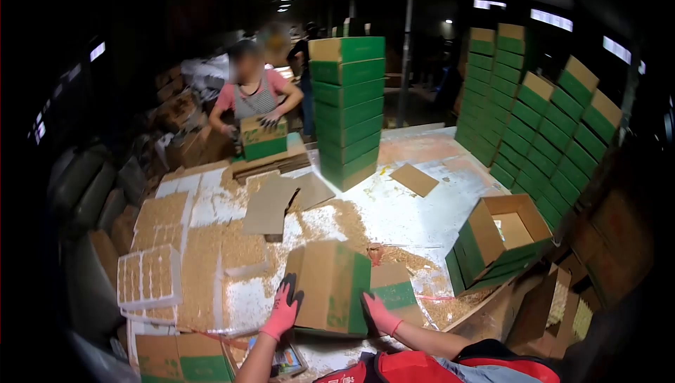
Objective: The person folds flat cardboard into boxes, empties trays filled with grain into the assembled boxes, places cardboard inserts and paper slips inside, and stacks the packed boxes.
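Observation:
A cardboard box (328, 286) with green printed sides stands tilted in front of me on the worktable, between my two hands. My left hand (284, 307), in a pink glove with dark fingers, presses against its left side. Gloved the same way, my right hand (378, 313) grips the box's right side. Behind the right hand lies another brown and green carton piece (395, 291), partly hidden by the box. The undersides of both palms are out of sight.
A white foam tray (149, 277) and loose brown grains cover the table's left. An open carton (499, 235) stands right, near green box stacks (538, 119). A tall box stack (347, 109) rises at the back. Across the table, a person (254, 95) handles another box (264, 138).

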Available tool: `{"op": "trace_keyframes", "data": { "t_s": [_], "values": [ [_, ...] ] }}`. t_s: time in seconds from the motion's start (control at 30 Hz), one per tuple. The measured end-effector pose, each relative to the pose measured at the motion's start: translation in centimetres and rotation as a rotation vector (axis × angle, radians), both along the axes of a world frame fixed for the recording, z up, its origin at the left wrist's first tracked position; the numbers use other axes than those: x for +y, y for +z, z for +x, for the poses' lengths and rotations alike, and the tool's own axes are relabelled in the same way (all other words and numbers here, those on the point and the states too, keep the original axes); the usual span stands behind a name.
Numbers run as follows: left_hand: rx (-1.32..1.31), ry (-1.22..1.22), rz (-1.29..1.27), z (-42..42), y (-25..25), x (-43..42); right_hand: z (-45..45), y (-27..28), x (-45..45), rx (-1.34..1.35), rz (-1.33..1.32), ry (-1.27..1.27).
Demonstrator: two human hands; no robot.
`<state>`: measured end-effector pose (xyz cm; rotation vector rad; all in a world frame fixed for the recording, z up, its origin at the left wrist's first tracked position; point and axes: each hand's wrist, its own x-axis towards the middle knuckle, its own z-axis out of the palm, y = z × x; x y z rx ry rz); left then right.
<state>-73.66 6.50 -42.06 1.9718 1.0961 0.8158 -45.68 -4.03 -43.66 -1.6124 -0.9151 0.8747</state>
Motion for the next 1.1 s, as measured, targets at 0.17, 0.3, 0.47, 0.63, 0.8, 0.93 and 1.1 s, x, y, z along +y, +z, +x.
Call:
{"op": "trace_keyframes", "data": {
  "t_s": [0.17,0.3,0.47,0.63,0.8,0.93,1.1],
  "values": [
    [-0.223,0.168,-0.58,5.5,-4.3,-7.9,1.2,14.1,4.6,-0.935,0.396,0.53],
    [-0.325,0.289,-0.905,3.0,-12.4,-7.5,3.1,11.1,4.7,-1.132,0.539,1.086],
    [-0.357,0.555,-0.36,1.7,0.3,-7.0,1.3,10.2,1.7,-1.127,0.461,1.414],
    [-0.046,0.482,-0.52,3.9,-1.8,-4.8,2.9,13.1,8.7,-1.197,0.601,0.767],
    [0.062,0.467,-0.583,3.9,1.1,-3.0,3.5,7.8,19.3,-0.983,0.255,0.927],
    [-0.029,0.394,-0.574,4.0,-3.5,-3.3,-8.6,8.8,27.1,-0.404,0.01,0.884],
    [-0.161,0.365,-0.55,3.8,-4.6,-2.9,-18.6,-15.9,41.5,0.333,-0.368,0.917]
  ]
}}
